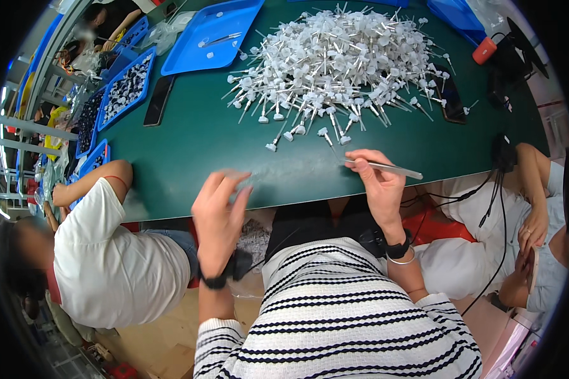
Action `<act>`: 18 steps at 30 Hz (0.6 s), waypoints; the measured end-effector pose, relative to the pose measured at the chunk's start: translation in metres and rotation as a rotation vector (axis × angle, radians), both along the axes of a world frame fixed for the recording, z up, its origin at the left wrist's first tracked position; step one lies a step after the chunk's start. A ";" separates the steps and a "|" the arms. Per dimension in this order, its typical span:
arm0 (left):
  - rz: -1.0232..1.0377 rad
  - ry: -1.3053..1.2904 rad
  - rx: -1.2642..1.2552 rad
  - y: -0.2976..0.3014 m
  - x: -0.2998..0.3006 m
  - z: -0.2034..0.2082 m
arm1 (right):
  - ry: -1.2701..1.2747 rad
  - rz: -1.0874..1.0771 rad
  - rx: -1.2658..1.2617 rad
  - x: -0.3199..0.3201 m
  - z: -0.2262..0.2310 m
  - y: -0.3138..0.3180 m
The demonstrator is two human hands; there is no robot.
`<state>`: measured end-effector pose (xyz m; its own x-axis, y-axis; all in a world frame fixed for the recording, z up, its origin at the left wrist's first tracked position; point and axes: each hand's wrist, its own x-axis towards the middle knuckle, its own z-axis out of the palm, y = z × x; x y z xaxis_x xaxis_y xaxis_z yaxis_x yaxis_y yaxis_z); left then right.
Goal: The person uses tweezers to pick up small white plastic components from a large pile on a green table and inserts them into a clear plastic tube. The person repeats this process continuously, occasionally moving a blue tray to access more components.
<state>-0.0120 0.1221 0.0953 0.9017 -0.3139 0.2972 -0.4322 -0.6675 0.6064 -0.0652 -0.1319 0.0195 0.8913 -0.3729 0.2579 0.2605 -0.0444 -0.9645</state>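
My right hand (382,189) grips a pair of metal tweezers (395,169) between thumb and fingers. Their tips point left, near a single white-headed piece with a thin metal stem (324,132) lying at the front of the pile. My left hand (218,205) hovers over the table's near edge, blurred by motion. Its thumb and forefinger look apart, and I see nothing between them. Beyond both hands rises a large pile of small white plastic pieces with thin metal stems (341,60). Several loose ones lie along its front edge.
On the green table (189,151) are a blue tray (189,57) with another pair of tweezers (221,39), a dark phone (159,101), and a second phone (450,101) at the pile's right. Blue bins of small parts (128,88) stand left. People sit on both sides; black cables (501,189) hang right.
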 end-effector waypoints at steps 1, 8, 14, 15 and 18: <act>-0.015 -0.124 0.088 -0.009 0.017 -0.009 | -0.006 0.022 -0.015 0.001 0.001 0.001; -0.032 -0.033 0.095 -0.034 0.058 -0.057 | 0.024 -0.013 0.058 -0.010 0.002 -0.004; -0.032 0.127 -0.121 -0.039 0.029 -0.032 | -0.015 0.074 0.106 -0.001 0.011 0.018; -0.068 0.169 -0.146 -0.042 0.025 -0.032 | -0.025 0.107 0.079 0.002 0.014 0.024; -0.148 0.403 -0.380 -0.051 0.015 -0.032 | -0.098 0.133 0.077 0.008 0.020 0.037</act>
